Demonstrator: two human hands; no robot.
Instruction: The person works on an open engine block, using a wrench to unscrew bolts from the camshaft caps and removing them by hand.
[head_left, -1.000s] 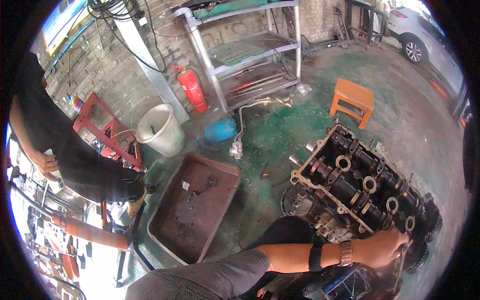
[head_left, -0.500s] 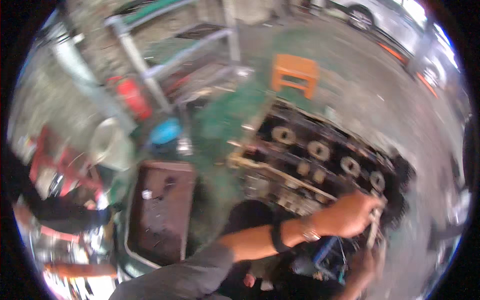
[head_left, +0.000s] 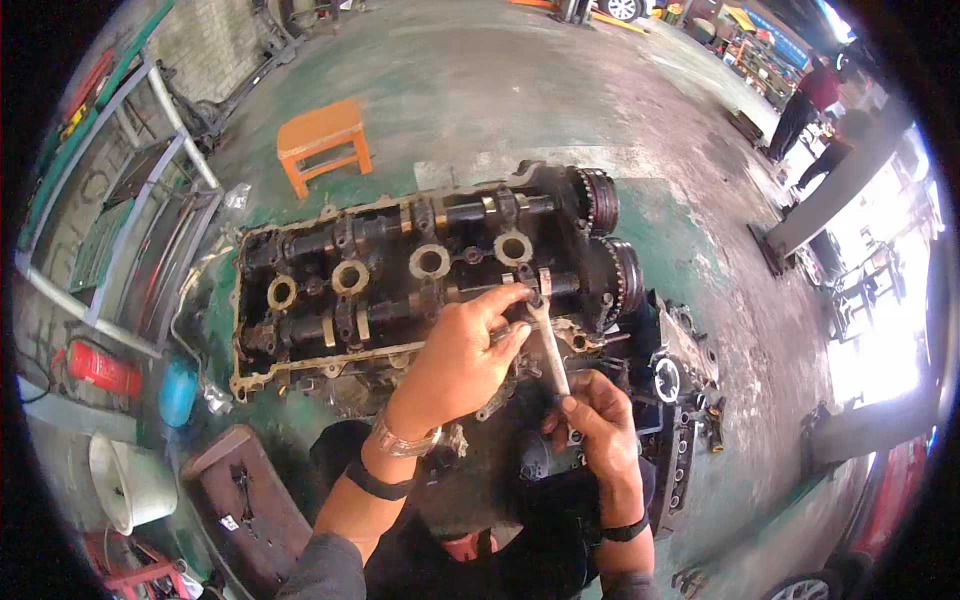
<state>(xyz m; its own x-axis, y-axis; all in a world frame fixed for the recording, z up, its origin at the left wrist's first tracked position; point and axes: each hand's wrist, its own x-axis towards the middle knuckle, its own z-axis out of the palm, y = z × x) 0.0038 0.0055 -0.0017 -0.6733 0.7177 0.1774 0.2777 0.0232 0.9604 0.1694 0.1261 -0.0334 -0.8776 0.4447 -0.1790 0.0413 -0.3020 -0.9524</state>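
My right hand (head_left: 600, 425) is closed round the lower end of a steel open-ended wrench (head_left: 551, 352), whose jaw sits at a camshaft on the cylinder head (head_left: 385, 262). Beside that jaw, my left hand (head_left: 452, 362) has its fingers curled, with index finger and thumb brought in towards it; whatever lies between them is hidden. The dark, oily cylinder head shows two camshafts, several pale round rings along its middle and two toothed sprockets (head_left: 622, 285) at its right end.
A brown tray (head_left: 215, 470) lies at the lower left near a white bucket (head_left: 115, 485), a blue container (head_left: 178, 392) and a red extinguisher (head_left: 102, 370). An orange stool (head_left: 322, 138) stands beyond the engine. Metal parts (head_left: 685, 345) lie to its right. People (head_left: 800, 110) are farther off.
My view has swung to the right and steadied, so the cylinder head now lies more to the left and level. Both hands are still at its sprocket end, with the wrench now sharp.
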